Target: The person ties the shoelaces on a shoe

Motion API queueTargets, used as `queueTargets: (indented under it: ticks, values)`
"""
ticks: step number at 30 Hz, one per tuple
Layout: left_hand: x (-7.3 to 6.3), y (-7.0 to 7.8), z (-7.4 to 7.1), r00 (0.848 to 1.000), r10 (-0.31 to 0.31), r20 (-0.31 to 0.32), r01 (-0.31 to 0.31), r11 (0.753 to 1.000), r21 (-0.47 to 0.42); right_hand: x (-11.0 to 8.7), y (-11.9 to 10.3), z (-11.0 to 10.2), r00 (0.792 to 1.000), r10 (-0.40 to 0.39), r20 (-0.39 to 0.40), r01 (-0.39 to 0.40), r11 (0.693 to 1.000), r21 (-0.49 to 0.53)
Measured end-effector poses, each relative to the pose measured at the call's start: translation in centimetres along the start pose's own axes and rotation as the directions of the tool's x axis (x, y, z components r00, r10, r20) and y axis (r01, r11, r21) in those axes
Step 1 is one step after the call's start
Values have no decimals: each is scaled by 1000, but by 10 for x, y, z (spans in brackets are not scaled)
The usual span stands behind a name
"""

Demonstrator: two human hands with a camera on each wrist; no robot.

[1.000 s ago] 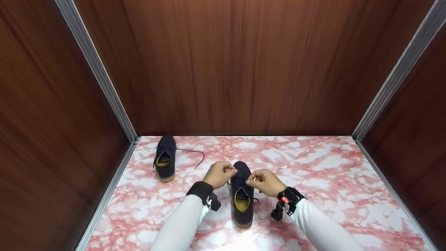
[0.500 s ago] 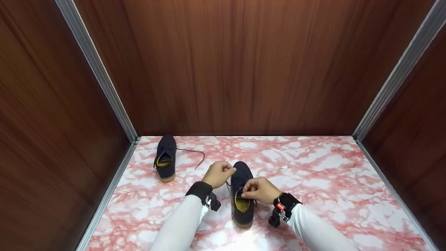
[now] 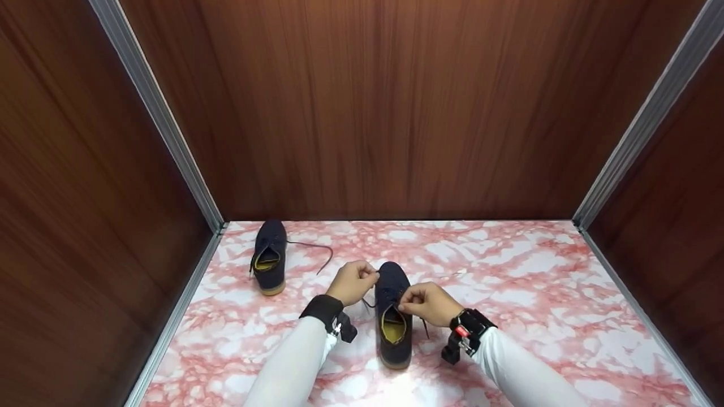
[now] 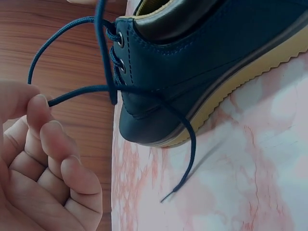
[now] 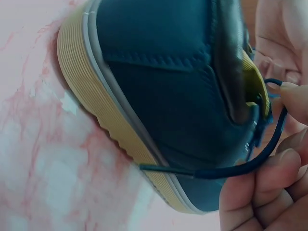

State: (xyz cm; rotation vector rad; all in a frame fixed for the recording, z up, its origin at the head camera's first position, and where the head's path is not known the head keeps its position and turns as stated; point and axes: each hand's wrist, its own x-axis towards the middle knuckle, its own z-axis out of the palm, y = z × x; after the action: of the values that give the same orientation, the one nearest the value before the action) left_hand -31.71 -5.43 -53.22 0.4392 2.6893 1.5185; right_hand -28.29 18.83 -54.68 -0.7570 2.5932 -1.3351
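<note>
A navy lace-up shoe [image 3: 389,276] with a yellow lining and tan sole stands in front of me, toe pointing away. My left hand [image 3: 352,284] is at its left side, pinching a dark blue shoelace [image 4: 77,90] between thumb and index finger. From that pinch one strand runs back to the eyelets; a loose end droops beside the shoe toward the table. On the opposite side, over the tongue, my right hand [image 3: 432,305] holds another length of shoelace [image 5: 226,171] in its fingers, the tipped end sticking out past them along the shoe's side.
A matching shoe [image 3: 270,277] stands at the back left, its untied lace [image 3: 322,247] trailing right over the table. The red-and-white marbled table [image 3: 526,316] is bounded by brown wood-grain panels [image 3: 362,113] on the left, back and right.
My right hand first moved nearer over the shoe's opening, then slightly away and right again. My left hand has shifted a little left. A lace end now hangs below the right hand.
</note>
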Motion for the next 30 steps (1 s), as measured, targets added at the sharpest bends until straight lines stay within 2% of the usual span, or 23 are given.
queueTargets:
  ticks: [7,13,20,23,30]
  values:
    - [-1,-5,0,1000,-8,4,8,1000,-14,-14,9,-20,999,3,-41,-3,1000,3]
    - [-4,-10,-2,1000,-13,-8,13,1000,4,-29,22,-33,997,56,-52,-53,997,48]
    - [-7,-15,-4,1000,-21,-11,21,999,46,-46,40,-43,992,118,-48,-116,993,39]
    - [-8,-17,-4,1000,-25,-12,25,998,60,-51,47,-44,990,139,-36,-139,990,8]
    - [-10,-17,-3,1000,-17,21,15,996,87,-47,51,-32,992,126,-4,-126,991,-53]
